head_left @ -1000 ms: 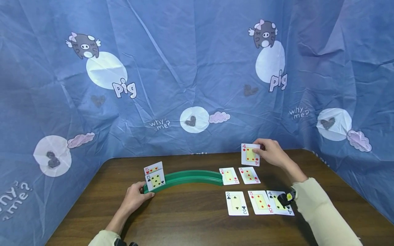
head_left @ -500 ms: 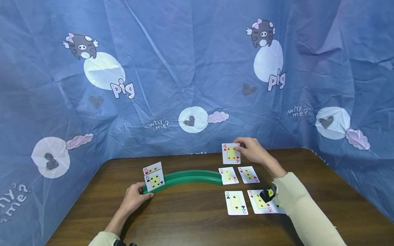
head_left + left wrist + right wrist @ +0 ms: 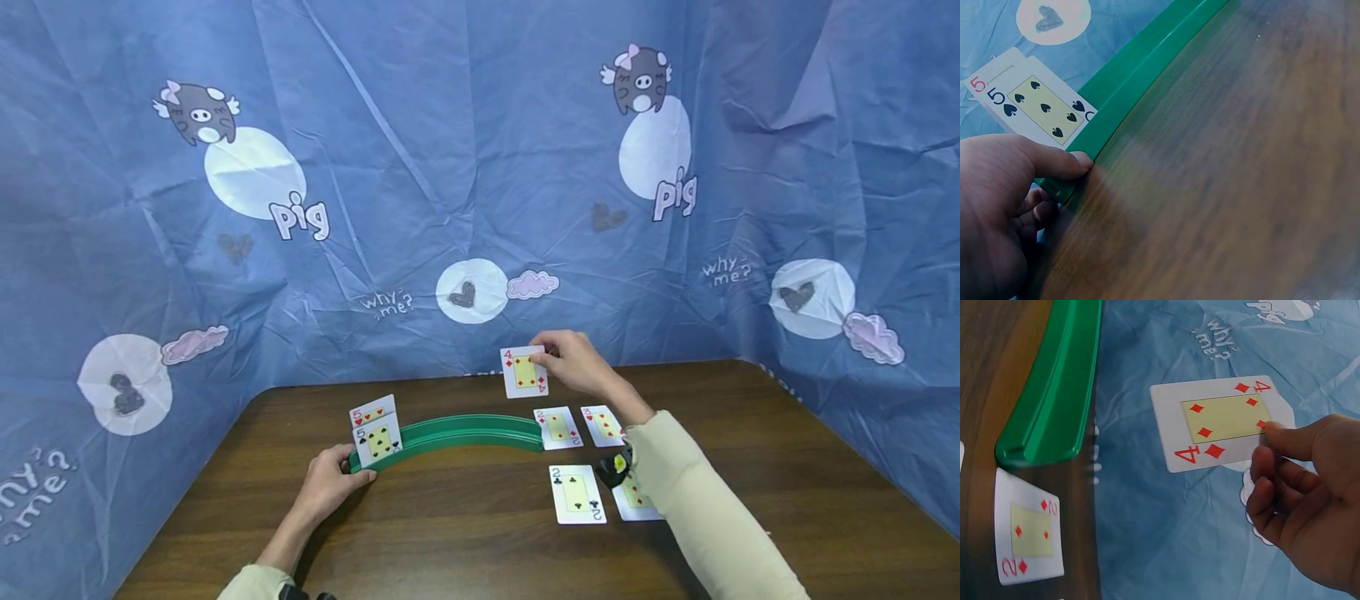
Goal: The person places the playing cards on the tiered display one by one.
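A: R hand [image 3: 573, 362], quick: what's it got?
B: 4 of diamonds [image 3: 517, 379], pinched at the R edge, thumb on the face, index mostly hidden behind it, other fingers curled in. Card's up in the air near the far edge, touching nothing else.
A: And L hand [image 3: 326, 482]?
B: Thumb + fingers clasped round the L end of the holder; fingertips partly out of sight behind it.
A: OK, big stuff 1st, esp. what's cut off.
B: Blue backdrop [image 3: 390, 208], runs out of frame at top + sides. Then tabletop [image 3: 435, 533], dark wood, near edge cropped. R sleeve [image 3: 712, 508] blocks part of the R side.
A: Holder?
B: Green card holder [image 3: 472, 429], curved, lying on the tabletop. 2 cards stand in the groove, L end: 5 of spades [image 3: 377, 443] in front, 5 of hearts [image 3: 371, 412] behind, mostly covered. Bottom edges can't be seen. Rest of groove's bare.
A: Loose cards?
B: 2 of diamonds [image 3: 557, 427] right by the holder's R end; 3 of hearts [image 3: 600, 425] beside it, a corner under the sleeve. Nearer row: 2 of clubs [image 3: 577, 493], then a half-hidden diamond card [image 3: 637, 500], number covered.
A: Covered by?
B: Sleeve + black wrist gadget [image 3: 617, 468].
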{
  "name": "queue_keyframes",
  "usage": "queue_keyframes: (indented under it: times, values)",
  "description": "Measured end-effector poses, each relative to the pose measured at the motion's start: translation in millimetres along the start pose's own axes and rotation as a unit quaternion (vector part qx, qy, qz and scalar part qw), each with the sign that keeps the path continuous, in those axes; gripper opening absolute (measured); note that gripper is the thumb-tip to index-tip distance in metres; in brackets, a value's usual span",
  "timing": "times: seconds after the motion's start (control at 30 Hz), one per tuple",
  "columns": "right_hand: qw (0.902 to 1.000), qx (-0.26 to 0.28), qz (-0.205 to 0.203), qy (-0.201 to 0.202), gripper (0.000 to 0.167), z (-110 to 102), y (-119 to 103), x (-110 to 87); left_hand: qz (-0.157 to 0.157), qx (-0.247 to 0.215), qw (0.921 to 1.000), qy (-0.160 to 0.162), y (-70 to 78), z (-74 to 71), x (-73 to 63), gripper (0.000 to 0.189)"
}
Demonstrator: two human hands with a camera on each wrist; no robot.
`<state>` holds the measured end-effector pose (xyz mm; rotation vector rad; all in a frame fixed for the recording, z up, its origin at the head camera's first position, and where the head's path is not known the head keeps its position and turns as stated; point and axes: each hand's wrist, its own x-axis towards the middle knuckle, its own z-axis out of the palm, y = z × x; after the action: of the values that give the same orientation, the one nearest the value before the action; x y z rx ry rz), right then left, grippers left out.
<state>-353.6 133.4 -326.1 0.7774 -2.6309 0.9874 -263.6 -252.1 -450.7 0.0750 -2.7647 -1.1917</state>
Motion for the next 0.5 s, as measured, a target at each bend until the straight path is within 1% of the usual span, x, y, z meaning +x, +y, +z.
queue_keyframes:
  times: [0.27, 0.37, 0.5]
  values:
    - [0.9988, 0.038, -0.005, 0.029, 0.012, 17, -7, 11.6, 0.001, -0.001, 1.0, -0.002, -0.7, -0.1, -0.8, 0.043]
    - [0.9983, 0.048, -0.001, 0.032, 0.011, 25, -9, 17.4, 0.004, -0.004, 1.0, -0.001, -0.9, -0.7, -1.7, 0.042]
    - [0.9976, 0.065, 0.004, 0.022, 0.012, 37, -12, 22.7, 0.005, -0.004, 1.0, 0.0, -0.8, 0.1, -1.8, 0.042]
